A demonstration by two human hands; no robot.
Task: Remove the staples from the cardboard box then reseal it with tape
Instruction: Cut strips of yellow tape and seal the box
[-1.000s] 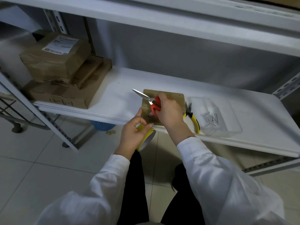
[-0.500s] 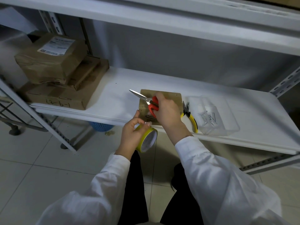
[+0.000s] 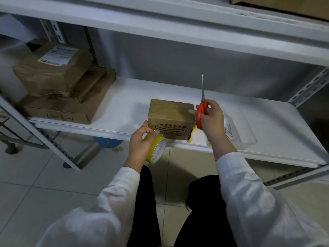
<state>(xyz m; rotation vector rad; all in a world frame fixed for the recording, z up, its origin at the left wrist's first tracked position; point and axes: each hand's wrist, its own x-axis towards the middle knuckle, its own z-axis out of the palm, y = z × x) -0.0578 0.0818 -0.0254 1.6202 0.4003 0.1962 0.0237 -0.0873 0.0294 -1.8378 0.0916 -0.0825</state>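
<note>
A small brown cardboard box point(image 3: 170, 118) with printed text on its front sits at the front edge of the white shelf point(image 3: 128, 107). My left hand point(image 3: 140, 145) grips a yellow tape roll point(image 3: 156, 150) just below the box's lower left corner. My right hand point(image 3: 211, 120) holds red-handled scissors point(image 3: 202, 106) to the right of the box, blades together and pointing straight up. Yellow-handled pliers point(image 3: 192, 134) lie beside the box, mostly hidden by my right hand.
A clear plastic tray point(image 3: 245, 138) holding removed staples stands right of the box. Stacked brown parcels point(image 3: 58, 91) fill the shelf's left end. An upper shelf point(image 3: 178, 25) overhangs. A blue basket point(image 3: 106, 141) sits on the tiled floor under the shelf.
My right hand has swung the scissors from over the box's top to its right side, blades turned from pointing left to upright. My left hand with the tape has stayed below the box.
</note>
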